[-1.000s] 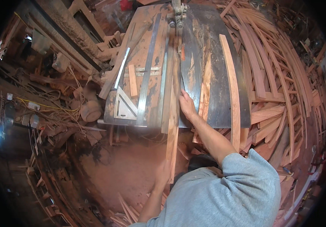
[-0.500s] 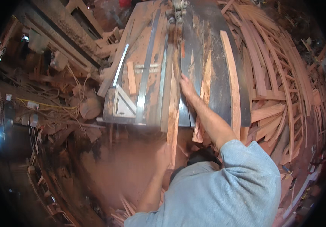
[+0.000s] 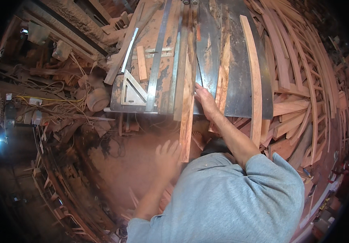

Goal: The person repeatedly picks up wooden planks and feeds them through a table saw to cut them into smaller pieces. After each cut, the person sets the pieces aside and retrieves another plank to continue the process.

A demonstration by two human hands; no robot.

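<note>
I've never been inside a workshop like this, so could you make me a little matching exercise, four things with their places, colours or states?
Things:
1. Triangular square
2. Left hand
3. Shirt
4. Right hand

Descriptions:
A. Blue-grey
B. Right of the long wooden strip between the hands
C. On the left side of the table
D. Fingers spread

Pairs: 1-C, 2-D, 3-A, 4-B

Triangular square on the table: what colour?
The triangular square is pale silvery white, clearest in the head view.
</note>
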